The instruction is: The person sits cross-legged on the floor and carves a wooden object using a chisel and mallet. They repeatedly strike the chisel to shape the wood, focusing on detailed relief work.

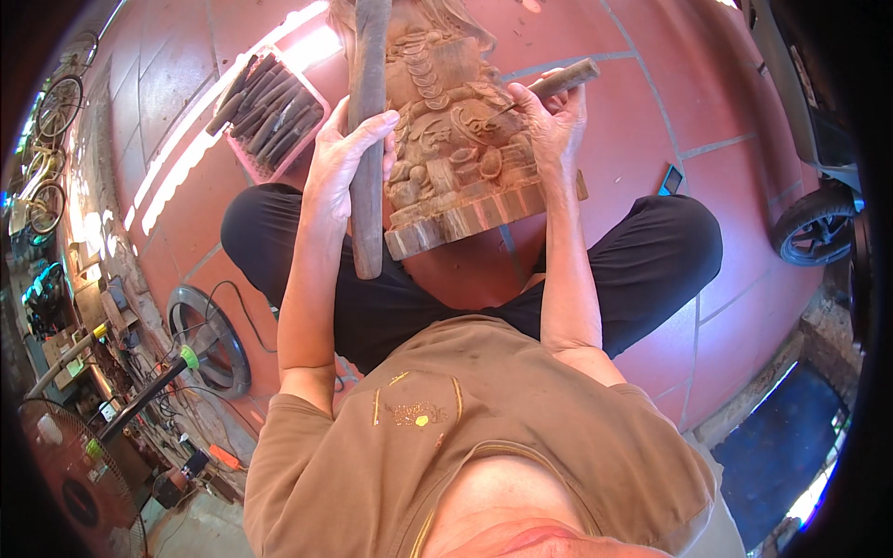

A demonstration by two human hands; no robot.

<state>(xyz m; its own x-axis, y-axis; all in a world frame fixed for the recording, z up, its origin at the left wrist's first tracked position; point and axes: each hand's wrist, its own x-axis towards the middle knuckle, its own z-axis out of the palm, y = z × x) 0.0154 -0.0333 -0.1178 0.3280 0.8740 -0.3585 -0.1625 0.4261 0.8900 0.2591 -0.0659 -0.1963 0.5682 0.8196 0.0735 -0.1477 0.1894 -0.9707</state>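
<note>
A brown wooden carving (465,158) with deep relief of coins, leaves and figures lies on the floor between my bent legs, its striped flat base toward me. My left hand (337,153) is closed round a long, dark wooden mallet (368,223), which stands across the carving's left side. In my right hand (556,126) is a carving chisel (569,78), gripped by its round wooden handle. Its thin blade points left and down onto the relief, where the tip seems to touch the middle of the carving.
A pink basket (253,168) full of dark-handled tools stands at the far left. A phone-like blue-edged object (670,179) lies beyond my right knee. At the right is a vehicle wheel (815,228). A fan (79,484), its round base (209,342) and cables lie at the left.
</note>
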